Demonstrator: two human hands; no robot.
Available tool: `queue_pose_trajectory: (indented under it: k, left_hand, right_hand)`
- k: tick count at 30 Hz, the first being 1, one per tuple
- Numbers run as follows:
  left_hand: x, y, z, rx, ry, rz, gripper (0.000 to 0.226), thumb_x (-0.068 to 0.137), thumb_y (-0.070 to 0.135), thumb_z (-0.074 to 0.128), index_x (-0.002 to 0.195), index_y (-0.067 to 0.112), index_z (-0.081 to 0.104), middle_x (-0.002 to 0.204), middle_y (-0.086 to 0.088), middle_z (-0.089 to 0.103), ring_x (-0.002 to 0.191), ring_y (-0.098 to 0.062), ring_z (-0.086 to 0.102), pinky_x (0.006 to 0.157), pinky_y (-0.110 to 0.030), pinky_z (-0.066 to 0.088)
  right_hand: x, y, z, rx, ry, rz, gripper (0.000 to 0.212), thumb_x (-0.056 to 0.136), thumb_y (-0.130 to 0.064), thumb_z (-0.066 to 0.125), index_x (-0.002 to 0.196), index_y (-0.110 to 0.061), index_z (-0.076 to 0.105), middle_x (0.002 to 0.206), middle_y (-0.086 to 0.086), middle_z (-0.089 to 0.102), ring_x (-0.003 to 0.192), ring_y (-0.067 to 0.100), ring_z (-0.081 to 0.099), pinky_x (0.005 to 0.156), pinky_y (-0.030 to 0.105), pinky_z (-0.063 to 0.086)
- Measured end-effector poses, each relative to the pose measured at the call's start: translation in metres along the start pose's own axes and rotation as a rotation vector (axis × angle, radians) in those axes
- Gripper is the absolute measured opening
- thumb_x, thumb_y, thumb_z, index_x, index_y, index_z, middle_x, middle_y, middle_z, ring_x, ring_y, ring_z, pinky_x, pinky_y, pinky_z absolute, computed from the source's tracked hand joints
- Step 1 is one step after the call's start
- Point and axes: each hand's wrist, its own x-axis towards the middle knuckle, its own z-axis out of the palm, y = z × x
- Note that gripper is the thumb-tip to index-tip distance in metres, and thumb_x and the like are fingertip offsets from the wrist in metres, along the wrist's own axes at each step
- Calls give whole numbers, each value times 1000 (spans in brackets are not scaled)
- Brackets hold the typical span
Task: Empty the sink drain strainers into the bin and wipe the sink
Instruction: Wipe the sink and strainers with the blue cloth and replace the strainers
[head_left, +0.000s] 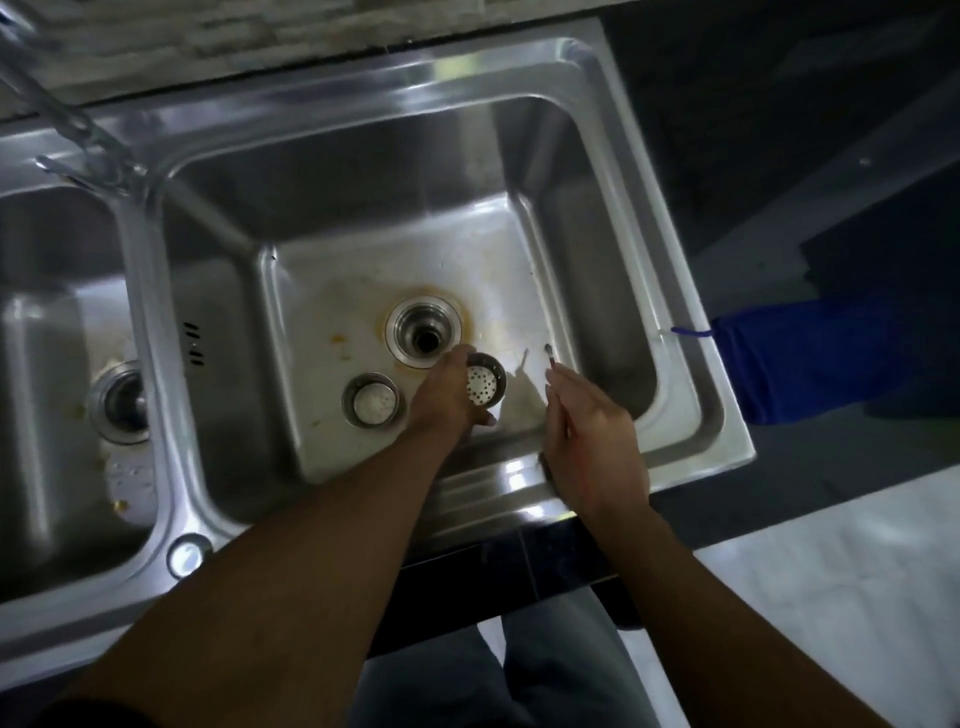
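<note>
My left hand (451, 395) grips a perforated metal drain strainer (486, 384) just above the floor of the right sink basin (363, 218), beside the uncovered drain hole (423, 332). My right hand (587, 441) pinches a thin metal stick-like tool (549, 358), its tip pointing up near the strainer. A second round metal strainer piece (373, 400) lies on the basin floor to the left of my left hand. Orange-brown stains ring the drain.
The left basin (57, 322) has its own drain (120, 402) with scattered food scraps around it. A faucet (67, 124) stands at the upper left. A blue cloth (810, 364) lies on the dark counter right of the sink. White floor tiles (831, 597) show at the lower right.
</note>
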Motion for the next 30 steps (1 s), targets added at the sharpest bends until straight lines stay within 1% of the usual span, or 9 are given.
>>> queue_pose_trajectory:
  k: [3, 10, 13, 15, 17, 20, 23, 27, 30]
  left_hand:
    - [4, -2, 3, -6, 19, -17, 91, 61, 9, 92, 137, 22, 45, 138, -8, 55, 125, -29, 54, 97, -39, 47]
    - [8, -1, 10, 8, 18, -74, 87, 62, 19, 92, 136, 18, 46, 140, -10, 53, 128, -32, 53, 102, -40, 46]
    - [3, 4, 7, -45, 1, -135, 115, 61, 12, 94, 155, 16, 28, 153, -13, 43, 139, -32, 44, 106, -36, 39]
    - [-5, 12, 4, -67, 35, -170, 119, 65, 15, 93, 158, 14, 18, 157, -15, 37, 142, -32, 40, 111, -36, 36]
    - [-18, 24, 3, -69, 94, -177, 107, 75, 22, 86, 158, 16, 19, 156, -13, 39, 142, -32, 41, 111, -37, 36]
    - [-42, 41, 7, -45, 117, -101, 64, 89, 38, 69, 145, 24, 41, 143, -5, 54, 130, -29, 54, 107, -41, 45]
    - [-61, 52, 16, -27, 47, -12, 45, 95, 52, 54, 131, 25, 50, 132, -7, 63, 117, -30, 63, 100, -46, 51]
    - [-77, 69, 33, 146, -113, 73, 69, 93, 73, 35, 147, 30, 39, 155, -3, 45, 137, -29, 49, 112, -43, 41]
    - [-82, 77, 43, 260, -157, 135, 94, 78, 90, 6, 148, 34, 35, 158, 2, 39, 141, -25, 44, 111, -44, 40]
  right_hand:
    - [1, -2, -1, -8, -48, 8, 28, 106, -20, 41, 121, -15, 65, 127, 4, 67, 93, 24, 73, 81, 42, 62]
    - [0, -4, -3, 22, -66, 17, 32, 106, -19, 45, 132, -12, 64, 137, 5, 64, 108, 26, 71, 91, 44, 59]
    - [0, -2, -4, 64, -56, 8, 32, 107, -19, 43, 133, -13, 62, 135, 4, 65, 110, 21, 70, 92, 42, 59]
    - [-1, -3, -6, 135, -41, -3, 32, 108, -19, 43, 132, -12, 62, 129, 5, 67, 105, 20, 70, 89, 41, 60]
    - [-1, -4, -10, 282, 33, -27, 30, 107, -15, 47, 132, -10, 63, 120, 7, 70, 98, 19, 71, 83, 39, 60]
    - [4, -8, -23, 502, 217, -20, 28, 105, -14, 54, 130, -9, 65, 115, 4, 72, 98, 15, 72, 84, 39, 61]
    - [25, -8, -40, 512, 318, -138, 26, 102, -8, 58, 127, -7, 67, 121, -6, 70, 104, 4, 70, 89, 27, 60]
    - [85, 6, -66, 392, 431, -250, 25, 101, -8, 60, 125, -4, 69, 131, 7, 68, 119, 10, 67, 101, 30, 55]
    - [139, 31, -88, 206, 379, -372, 35, 107, -25, 49, 131, -4, 64, 137, 14, 63, 125, 19, 64, 104, 36, 54]
